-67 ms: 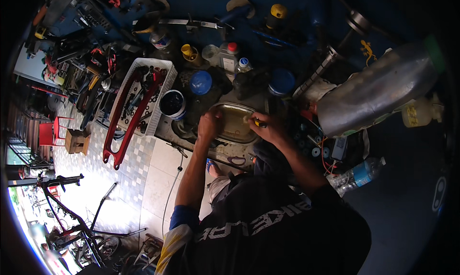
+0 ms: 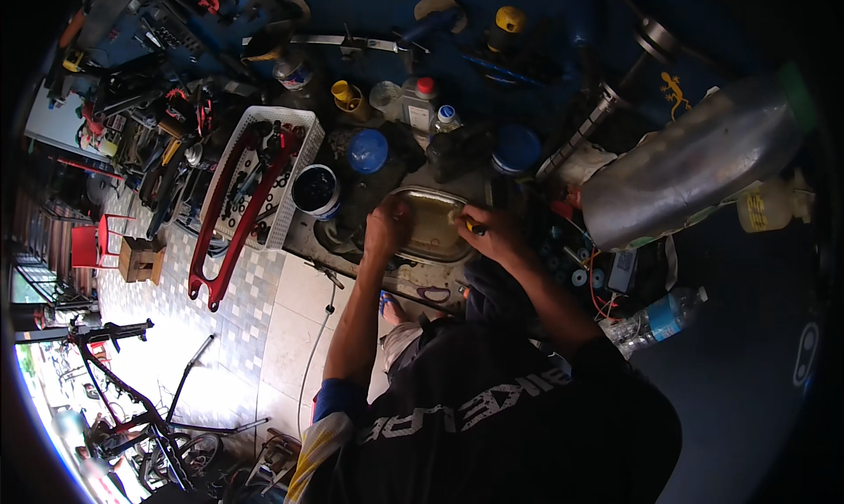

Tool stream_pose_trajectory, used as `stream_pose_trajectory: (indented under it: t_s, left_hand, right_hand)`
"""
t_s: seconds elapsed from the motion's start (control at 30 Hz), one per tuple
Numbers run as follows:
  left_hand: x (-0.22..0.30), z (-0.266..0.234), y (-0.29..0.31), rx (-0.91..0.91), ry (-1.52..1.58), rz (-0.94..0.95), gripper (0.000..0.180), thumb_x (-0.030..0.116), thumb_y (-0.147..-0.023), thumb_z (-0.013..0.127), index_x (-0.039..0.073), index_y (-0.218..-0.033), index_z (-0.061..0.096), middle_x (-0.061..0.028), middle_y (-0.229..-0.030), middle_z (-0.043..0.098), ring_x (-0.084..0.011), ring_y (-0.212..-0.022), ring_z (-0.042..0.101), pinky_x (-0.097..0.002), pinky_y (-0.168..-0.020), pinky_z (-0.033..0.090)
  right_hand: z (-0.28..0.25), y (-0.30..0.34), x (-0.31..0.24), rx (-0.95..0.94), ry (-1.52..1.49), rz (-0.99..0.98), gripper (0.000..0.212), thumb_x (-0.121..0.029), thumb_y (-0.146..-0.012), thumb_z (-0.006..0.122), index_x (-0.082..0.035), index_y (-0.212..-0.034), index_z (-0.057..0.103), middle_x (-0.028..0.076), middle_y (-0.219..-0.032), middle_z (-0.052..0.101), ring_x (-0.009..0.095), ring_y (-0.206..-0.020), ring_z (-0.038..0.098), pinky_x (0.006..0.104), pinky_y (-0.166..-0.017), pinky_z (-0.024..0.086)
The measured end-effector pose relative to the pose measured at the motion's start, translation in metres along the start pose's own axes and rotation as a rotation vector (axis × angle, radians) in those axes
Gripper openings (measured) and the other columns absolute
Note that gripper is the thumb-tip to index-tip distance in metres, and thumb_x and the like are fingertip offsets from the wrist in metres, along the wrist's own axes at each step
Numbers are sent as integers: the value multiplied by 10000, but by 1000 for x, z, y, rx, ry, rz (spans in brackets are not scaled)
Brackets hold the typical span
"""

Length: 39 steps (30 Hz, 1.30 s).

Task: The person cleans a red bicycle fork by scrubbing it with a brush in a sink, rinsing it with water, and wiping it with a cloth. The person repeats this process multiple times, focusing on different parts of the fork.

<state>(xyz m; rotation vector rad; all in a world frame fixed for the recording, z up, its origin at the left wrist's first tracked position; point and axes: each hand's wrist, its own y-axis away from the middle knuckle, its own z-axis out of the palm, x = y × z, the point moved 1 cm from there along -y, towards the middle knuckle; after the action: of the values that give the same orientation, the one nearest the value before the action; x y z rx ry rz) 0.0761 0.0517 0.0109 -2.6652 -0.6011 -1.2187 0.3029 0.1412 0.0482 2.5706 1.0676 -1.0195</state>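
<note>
A shallow oval metal tray (image 2: 431, 256) holding murky yellowish liquid lies on the workbench in front of me. Over its left rim, my left hand (image 2: 384, 229) is closed, fingers curled round something too dark and small to make out. My right hand (image 2: 494, 238) grips what looks like a brush (image 2: 476, 228) with a black-and-yellow handle. Its pale tip points into the tray from the right side. Dark cloth bunches below my right wrist.
Left of the tray stand an open tub (image 2: 316, 190) and a white basket (image 2: 303, 157) with red bike frame parts and small rings. Behind are blue-lidded containers (image 2: 367, 152) and bottles (image 2: 420, 108). A large metallic cylinder (image 2: 699, 166) and a plastic water bottle (image 2: 655, 321) lie right.
</note>
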Motion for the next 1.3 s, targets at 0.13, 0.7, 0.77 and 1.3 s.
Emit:
stream_pose_trajectory:
  t_s: [0.13,0.7,0.77,1.3]
  left_hand:
    - [-4,17,8,80,394,-90,290,36,-826,618,26,-1115,650,-126,-835,741,-255,-749,724,-364,-664,555]
    - [18,6,13,234,601,-43,252,3,-859,601,7,-1111,586,-110,-845,746,-161,-759,717,-292,-695,557]
    - [14,5,11,204,608,-70,221,-3,-859,593,2,-1080,591,-109,-822,730,-159,-751,712,-295,-684,562]
    - [18,-8,22,-44,819,-320,220,-9,-946,512,-101,-1109,626,-113,-872,696,-184,-769,708,-292,-699,601]
  right_hand:
    - [1,-5,-10,5,-7,20,233,-332,-919,676,-102,-952,660,96,-807,702,259,-740,701,361,-626,525]
    - [2,-27,-48,30,-389,70,187,-241,-961,649,-56,-986,662,87,-702,628,137,-634,614,297,-583,470]
    - [2,-25,-41,30,-319,27,199,-244,-969,633,-52,-1005,672,99,-715,643,132,-647,634,306,-585,478]
    - [-6,-26,-39,-87,-453,-125,249,-231,-907,712,-37,-1064,706,134,-902,726,245,-826,720,324,-724,546]
